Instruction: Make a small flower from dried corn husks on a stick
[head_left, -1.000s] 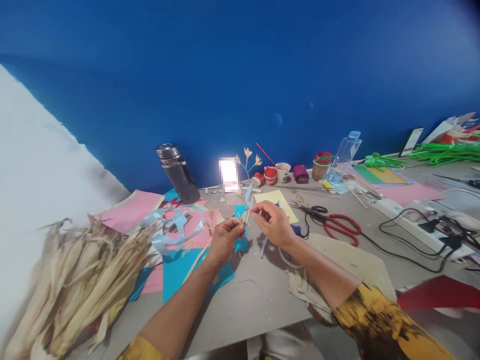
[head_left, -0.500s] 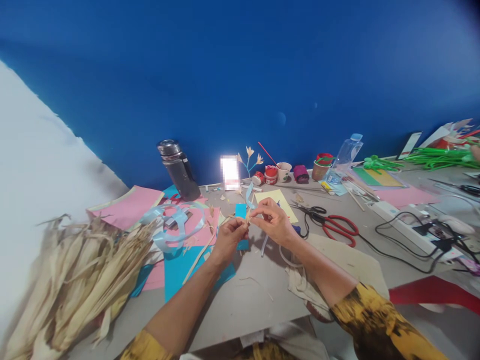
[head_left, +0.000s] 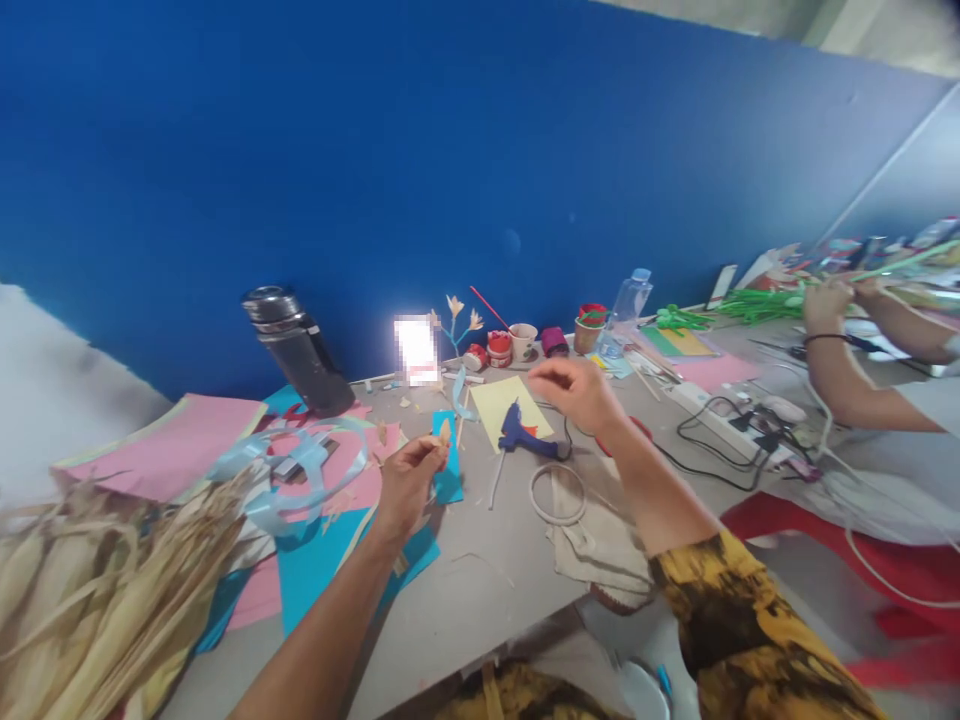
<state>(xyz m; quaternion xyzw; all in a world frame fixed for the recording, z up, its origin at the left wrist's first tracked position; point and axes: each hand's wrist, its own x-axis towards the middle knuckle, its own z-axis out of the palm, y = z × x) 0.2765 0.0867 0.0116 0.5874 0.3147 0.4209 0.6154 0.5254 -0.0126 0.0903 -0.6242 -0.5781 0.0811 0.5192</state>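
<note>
My left hand [head_left: 409, 478] pinches a small pale husk piece [head_left: 445, 434] above a blue paper strip [head_left: 448, 480]. My right hand [head_left: 576, 395] is raised over the table, near the yellow paper [head_left: 510, 400]; its fingers are bent and blurred, and whether they hold anything is hidden. Below and left of it, a blue glue gun [head_left: 525, 437] lies partly on the yellow paper. Behind my left hand stand small husk flowers on blue stems [head_left: 455, 325]. The scissors near my right hand are mostly covered by my arm, with a bit of red handle showing.
Dried husks [head_left: 97, 590] and a looped light-blue ribbon [head_left: 274, 490] lie at left, beside a dark flask [head_left: 300, 355]. A tape ring [head_left: 557, 493] rests on cloth. Further right are a power strip [head_left: 724, 425] with cables and a co-worker's hands [head_left: 832, 300] near green stems.
My hands have moved apart; my right hand has left the husk piece and swung right. The view has turned right, showing the co-worker's arms, and the glue gun is now uncovered.
</note>
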